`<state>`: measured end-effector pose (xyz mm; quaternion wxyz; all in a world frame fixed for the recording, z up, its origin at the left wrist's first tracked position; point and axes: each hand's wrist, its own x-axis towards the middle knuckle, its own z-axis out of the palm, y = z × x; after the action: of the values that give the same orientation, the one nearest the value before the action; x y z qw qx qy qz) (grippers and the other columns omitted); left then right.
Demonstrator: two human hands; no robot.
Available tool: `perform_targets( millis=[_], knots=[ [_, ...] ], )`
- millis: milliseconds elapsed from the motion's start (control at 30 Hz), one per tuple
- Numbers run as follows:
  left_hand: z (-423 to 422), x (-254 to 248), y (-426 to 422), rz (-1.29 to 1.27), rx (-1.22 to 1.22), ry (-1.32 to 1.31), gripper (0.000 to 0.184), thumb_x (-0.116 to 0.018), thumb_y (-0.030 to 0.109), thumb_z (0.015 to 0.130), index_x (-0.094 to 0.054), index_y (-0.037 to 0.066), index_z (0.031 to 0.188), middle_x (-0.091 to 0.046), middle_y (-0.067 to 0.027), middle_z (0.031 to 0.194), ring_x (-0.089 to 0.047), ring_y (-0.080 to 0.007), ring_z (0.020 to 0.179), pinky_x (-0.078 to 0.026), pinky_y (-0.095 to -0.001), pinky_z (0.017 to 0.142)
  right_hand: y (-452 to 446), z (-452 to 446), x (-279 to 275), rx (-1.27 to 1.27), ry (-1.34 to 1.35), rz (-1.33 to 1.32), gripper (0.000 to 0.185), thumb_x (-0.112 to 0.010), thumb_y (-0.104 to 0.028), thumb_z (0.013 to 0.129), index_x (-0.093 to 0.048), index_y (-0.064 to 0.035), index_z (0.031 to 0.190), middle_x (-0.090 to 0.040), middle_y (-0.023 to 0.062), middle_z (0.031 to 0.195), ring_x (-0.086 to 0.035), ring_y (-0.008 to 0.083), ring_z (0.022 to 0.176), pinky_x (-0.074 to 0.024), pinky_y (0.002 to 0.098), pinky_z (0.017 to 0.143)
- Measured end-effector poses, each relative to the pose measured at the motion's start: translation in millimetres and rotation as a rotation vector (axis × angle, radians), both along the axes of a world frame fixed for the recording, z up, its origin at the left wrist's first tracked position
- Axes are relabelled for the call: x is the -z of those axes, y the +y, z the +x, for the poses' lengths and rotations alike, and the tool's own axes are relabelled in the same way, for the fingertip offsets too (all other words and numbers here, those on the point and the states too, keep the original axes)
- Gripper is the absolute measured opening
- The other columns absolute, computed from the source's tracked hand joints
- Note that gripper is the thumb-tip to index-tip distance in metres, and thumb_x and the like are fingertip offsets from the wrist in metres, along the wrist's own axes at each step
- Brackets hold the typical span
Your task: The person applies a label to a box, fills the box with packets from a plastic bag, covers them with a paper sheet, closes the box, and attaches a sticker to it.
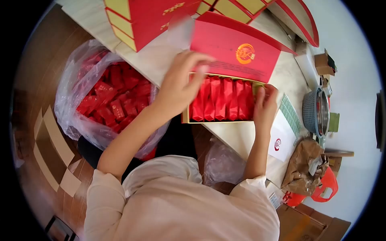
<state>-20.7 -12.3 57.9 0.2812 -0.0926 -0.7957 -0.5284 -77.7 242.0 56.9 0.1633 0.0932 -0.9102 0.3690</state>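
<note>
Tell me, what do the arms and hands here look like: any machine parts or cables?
They are a person's, with no cables or machine parts visible. The left hand and right hand wear no gloves. A loose, pale cream top has plain sleeves ending around the elbows. Motion blur hides finer detail on the left hand.

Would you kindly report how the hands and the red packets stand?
Left hand open, blurred, at left end of box; right hand at right end, grip unclear. Red packets in a row inside. Lid raised behind, not covering them.
</note>
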Motion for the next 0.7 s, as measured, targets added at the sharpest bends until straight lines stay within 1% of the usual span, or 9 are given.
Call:
perform_targets(
  millis=[33,133,233,300,367,400,467,567,700],
  knots=[
    [21,5,-16,0.185,-0.037,-0.032,0.015,-0.051,0.01,0.093,-0.059,0.002,0.104,-0.059,-0.0114,0.1,-0.056,-0.0242,0.097,-0.043,-0.0329,0.086,-10,12,-10,0.035,0.085,-0.034,0.022,-0.051,-0.018,0.097,-0.053,0.0008,0.108,-0.063,0.0168,0.094,-0.062,0.0246,0.083,-0.0488,0.0336,0.074],
    [85,69,-58,0.433,-0.245,-0.242,0.016,-0.047,0.009,0.097,-0.057,0.0,0.105,-0.06,-0.0062,0.099,-0.057,-0.014,0.093,-0.044,-0.0259,0.085,-31,49,-19,0.004,0.336,-0.262,0.012,-0.05,-0.009,0.096,-0.055,0.001,0.1,-0.057,0.0089,0.091,-0.056,0.0147,0.077,-0.0478,0.0291,0.068],
    [155,140,-89,0.542,-0.442,-0.448,0.018,-0.045,0.01,0.098,-0.058,0.001,0.107,-0.061,-0.007,0.096,-0.057,-0.0142,0.092,-0.044,-0.0259,0.085,-94,99,-18,-0.488,0.441,-0.599,0.004,-0.051,0.0,0.09,-0.053,0.0003,0.093,-0.057,0.0107,0.077,-0.056,0.018,0.068,-0.0474,0.0309,0.064],
    [197,179,-100,0.46,-0.507,-0.544,0.018,-0.047,0.011,0.097,-0.058,0.002,0.108,-0.062,-0.0094,0.097,-0.059,-0.0173,0.092,-0.045,-0.0284,0.085,-136,125,4,-0.788,0.334,-0.343,0.009,-0.048,-0.004,0.092,-0.051,0.0005,0.099,-0.057,0.012,0.071,-0.056,0.0224,0.066,-0.0457,0.0301,0.063],
    [233,212,-101,0.388,-0.566,-0.63,0.02,-0.048,0.011,0.096,-0.059,0.002,0.11,-0.063,-0.0119,0.098,-0.06,-0.0203,0.093,-0.046,-0.0309,0.085,-192,139,43,-1.001,0.02,-0.262,0.013,-0.056,0.002,0.084,-0.058,0.0004,0.097,-0.06,0.0151,0.077,-0.06,0.0257,0.068,-0.0479,0.033,0.063],
    [250,228,-97,0.12,-0.534,-0.709,0.021,-0.05,0.011,0.093,-0.059,0.002,0.11,-0.064,-0.0144,0.099,-0.06,-0.0249,0.094,-0.046,-0.0343,0.086,-222,142,74,-0.999,-0.048,-0.196,0.017,-0.059,0.002,0.082,-0.06,-0.0006,0.099,-0.061,0.0152,0.081,-0.06,0.0295,0.069,-0.0488,0.0332,0.064],
    [276,243,-87,-0.242,-0.413,-0.857,0.025,-0.053,0.016,0.088,-0.061,0.003,0.108,-0.064,-0.0187,0.102,-0.059,-0.0347,0.099,-0.043,-0.0432,0.092,-261,144,167,-0.974,-0.322,0.017,0.026,-0.061,-0.005,0.082,-0.057,-0.0006,0.108,-0.063,0.016,0.093,-0.062,0.0334,0.084,-0.0495,0.037,0.074],
    [302,266,-64,-0.536,-0.32,-0.883,0.026,-0.052,0.019,0.09,-0.062,0.003,0.107,-0.065,-0.017,0.1,-0.059,-0.0327,0.098,-0.04,-0.0436,0.096,-271,149,271,-1.091,-0.387,0.617,0.046,-0.062,-0.009,0.079,-0.051,-0.0048,0.123,-0.061,0.0181,0.113,-0.058,0.0341,0.107,-0.0471,0.0418,0.088],
    [296,268,-71,-0.268,-0.327,-0.894,0.025,-0.052,0.017,0.09,-0.062,0.003,0.107,-0.065,-0.0194,0.101,-0.058,-0.0351,0.1,-0.039,-0.0459,0.096,-255,161,335,-1.172,-0.37,0.951,0.041,-0.053,-0.01,0.085,-0.049,-0.0071,0.126,-0.057,0.0165,0.122,-0.053,0.0325,0.114,-0.0459,0.0459,0.089]
  ],
)
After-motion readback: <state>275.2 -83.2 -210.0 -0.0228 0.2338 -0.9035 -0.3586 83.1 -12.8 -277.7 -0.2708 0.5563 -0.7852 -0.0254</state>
